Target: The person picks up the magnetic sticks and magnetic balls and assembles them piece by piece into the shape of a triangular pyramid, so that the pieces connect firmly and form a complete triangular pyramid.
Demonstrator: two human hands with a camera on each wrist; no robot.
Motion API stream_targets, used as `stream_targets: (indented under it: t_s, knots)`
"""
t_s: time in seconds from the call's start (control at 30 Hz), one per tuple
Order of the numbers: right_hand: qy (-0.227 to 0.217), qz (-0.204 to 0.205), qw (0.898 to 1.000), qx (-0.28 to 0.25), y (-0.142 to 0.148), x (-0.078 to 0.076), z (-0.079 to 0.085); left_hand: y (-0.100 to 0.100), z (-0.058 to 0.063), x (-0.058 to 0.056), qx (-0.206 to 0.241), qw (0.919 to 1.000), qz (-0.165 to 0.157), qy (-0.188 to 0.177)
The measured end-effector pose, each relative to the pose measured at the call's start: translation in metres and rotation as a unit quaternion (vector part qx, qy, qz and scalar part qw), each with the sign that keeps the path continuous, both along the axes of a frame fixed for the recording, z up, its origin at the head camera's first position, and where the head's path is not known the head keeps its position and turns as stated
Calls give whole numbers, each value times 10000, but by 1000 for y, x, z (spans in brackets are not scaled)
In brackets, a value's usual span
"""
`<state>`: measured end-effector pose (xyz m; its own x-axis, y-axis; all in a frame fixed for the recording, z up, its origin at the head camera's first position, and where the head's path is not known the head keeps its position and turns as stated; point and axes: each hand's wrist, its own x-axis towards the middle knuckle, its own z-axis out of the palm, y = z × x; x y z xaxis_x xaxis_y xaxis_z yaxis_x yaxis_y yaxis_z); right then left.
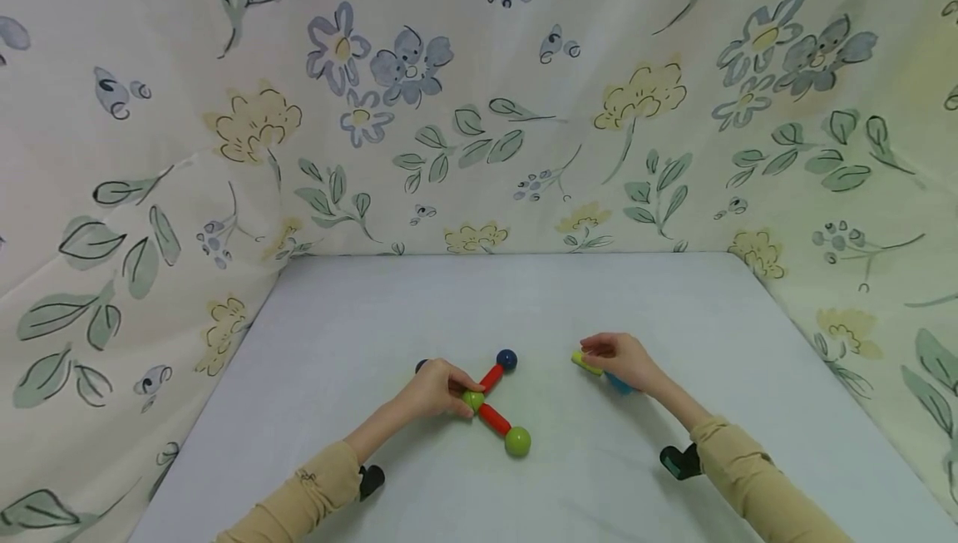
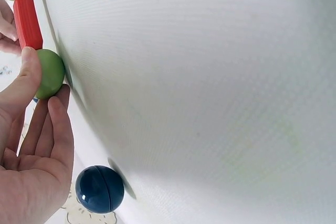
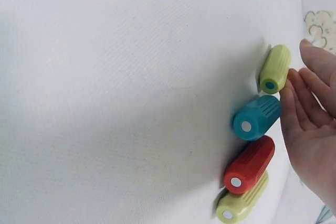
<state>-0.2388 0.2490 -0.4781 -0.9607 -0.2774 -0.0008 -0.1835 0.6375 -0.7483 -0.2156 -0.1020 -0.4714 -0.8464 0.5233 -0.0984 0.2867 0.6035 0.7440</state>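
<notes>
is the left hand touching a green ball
Touching: the left wrist view shows the left hand holding the green ball, thumb against its side and fingertips at its lower edge.

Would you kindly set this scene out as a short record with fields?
Left hand: pinches a green ball
Extending from that ball: two red rods
Rods' far ends: a blue ball; another green ball
Near left hand: second blue ball
Right hand: beside a lime rod, contact unclear
Same row: blue rod, third red rod, second lime rod
Backdrop: floral cloth

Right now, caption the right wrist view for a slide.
Right hand beside a lime rod, teal rod, red rod and second lime rod.
</notes>
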Motion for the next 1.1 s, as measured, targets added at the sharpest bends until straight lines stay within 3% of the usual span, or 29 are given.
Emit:
stream_targets:
  t_s: [0.33, 1.1]
  knots:
    - [132, 30, 9996, 255, -5, 3, -3, 0, 1, 1, 13, 10000, -32, 37]
    - [573, -112, 9982, 152, -7, 2, -13, 1, 0, 0, 16, 10000, 8, -8]
